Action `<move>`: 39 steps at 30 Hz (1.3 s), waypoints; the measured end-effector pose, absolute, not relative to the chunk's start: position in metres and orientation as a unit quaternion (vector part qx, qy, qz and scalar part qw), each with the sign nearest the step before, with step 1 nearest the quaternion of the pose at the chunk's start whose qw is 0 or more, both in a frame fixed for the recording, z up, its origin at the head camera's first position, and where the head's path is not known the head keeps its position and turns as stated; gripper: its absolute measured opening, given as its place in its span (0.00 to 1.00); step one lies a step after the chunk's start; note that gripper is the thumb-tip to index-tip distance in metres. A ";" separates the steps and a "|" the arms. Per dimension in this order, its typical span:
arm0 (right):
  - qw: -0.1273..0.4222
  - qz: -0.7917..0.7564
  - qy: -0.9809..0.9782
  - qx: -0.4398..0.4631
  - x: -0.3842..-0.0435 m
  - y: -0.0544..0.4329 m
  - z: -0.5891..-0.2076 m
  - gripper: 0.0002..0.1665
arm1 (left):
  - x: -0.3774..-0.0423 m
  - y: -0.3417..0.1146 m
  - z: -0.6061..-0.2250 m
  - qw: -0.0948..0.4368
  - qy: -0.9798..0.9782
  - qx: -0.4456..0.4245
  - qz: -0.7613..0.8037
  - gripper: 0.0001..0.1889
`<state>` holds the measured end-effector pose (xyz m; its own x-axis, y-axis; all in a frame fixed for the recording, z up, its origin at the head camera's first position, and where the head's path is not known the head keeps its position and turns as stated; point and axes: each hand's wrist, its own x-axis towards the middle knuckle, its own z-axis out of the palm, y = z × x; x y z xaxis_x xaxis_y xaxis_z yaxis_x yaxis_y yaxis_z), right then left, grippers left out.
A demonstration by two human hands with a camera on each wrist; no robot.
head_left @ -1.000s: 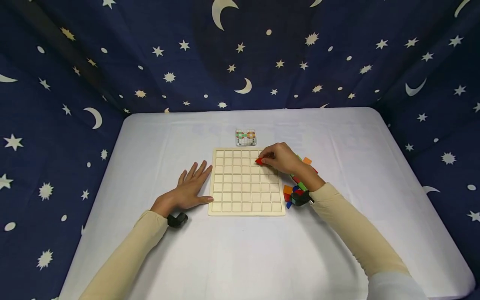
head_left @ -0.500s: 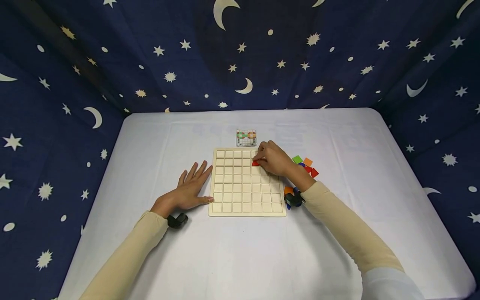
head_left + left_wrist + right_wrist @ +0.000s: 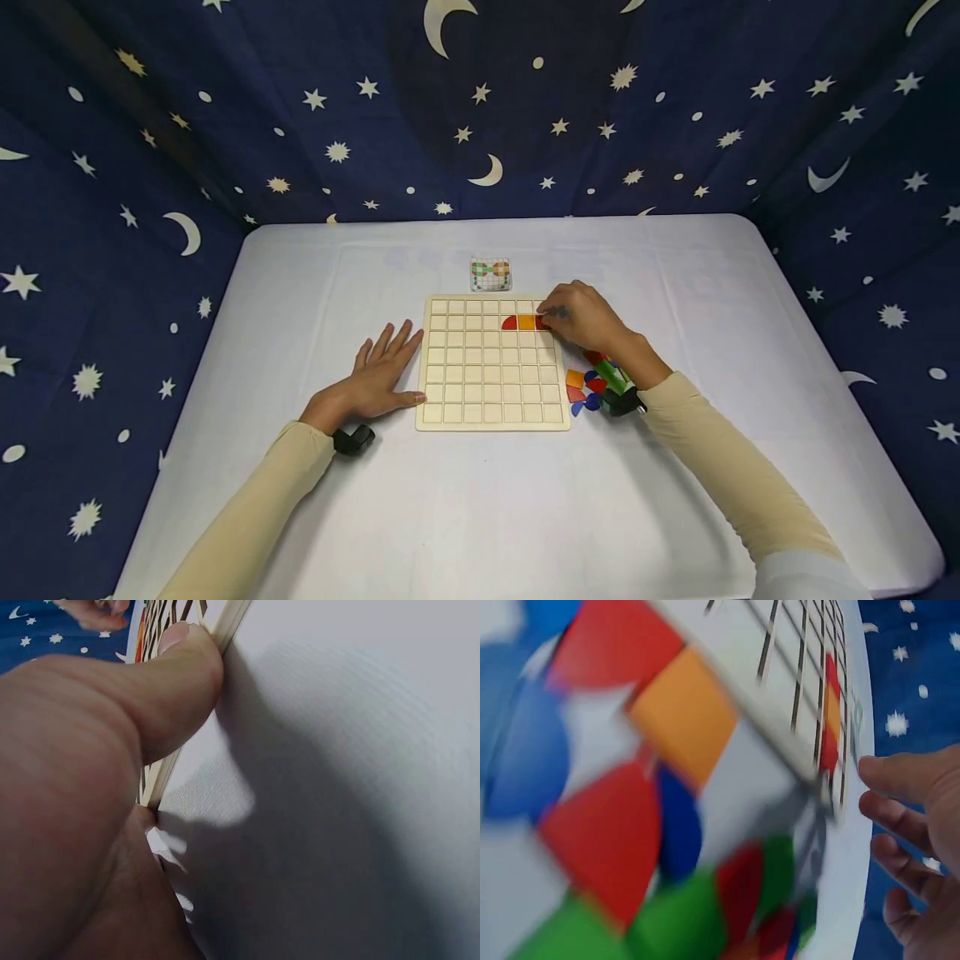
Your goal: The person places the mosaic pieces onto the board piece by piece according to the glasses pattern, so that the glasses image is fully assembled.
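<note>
On a wooden grid board (image 3: 467, 357), a red quarter-round tile (image 3: 510, 322), an orange square tile (image 3: 527, 322) and a second red tile (image 3: 540, 322) lie side by side in one row. My right hand (image 3: 581, 317) hovers at the right end of that row, covering part of the second red tile in the head view. From the right wrist, its loosely bent fingers (image 3: 900, 817) appear apart from the board with nothing between them. My left hand (image 3: 378, 379) lies spread at the board's left edge, its thumb (image 3: 184, 671) resting on the rim.
Loose coloured tiles, among them an orange square (image 3: 575, 378) and a green one (image 3: 611, 377), lie right of the board, partly under my right wrist. A small pattern card (image 3: 491, 273) lies behind the board on the white table (image 3: 480, 508).
My right hand has set the red quarter-round tile into the grid, let go of it and moved right. The orange and second red tiles beside it have come into sight. My left hand stays put.
</note>
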<state>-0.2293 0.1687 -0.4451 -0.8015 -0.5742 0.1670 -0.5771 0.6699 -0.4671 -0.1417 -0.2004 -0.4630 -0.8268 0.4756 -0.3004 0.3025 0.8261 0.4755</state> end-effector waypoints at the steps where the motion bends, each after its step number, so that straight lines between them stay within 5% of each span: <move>1: 0.001 0.249 -0.920 0.303 -0.228 0.175 -0.445 0.10 | -0.142 -0.200 -0.463 0.206 0.933 0.209 0.210 0.54; 13: -0.037 0.178 -0.972 0.147 -0.207 0.241 -0.448 0.13 | -0.141 -0.201 -0.462 0.200 0.931 0.210 0.223 0.54; 39: -0.012 0.174 -0.974 0.145 -0.204 0.248 -0.455 0.13 | -0.140 -0.201 -0.463 0.193 0.931 0.215 0.225 0.54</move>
<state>-0.2040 0.2477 -0.4552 -0.9578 -0.2860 0.0281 -0.2780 0.8972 -0.3432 -0.1397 -0.2006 -0.4633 -0.8328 0.4871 -0.2629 0.3135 0.8065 0.5012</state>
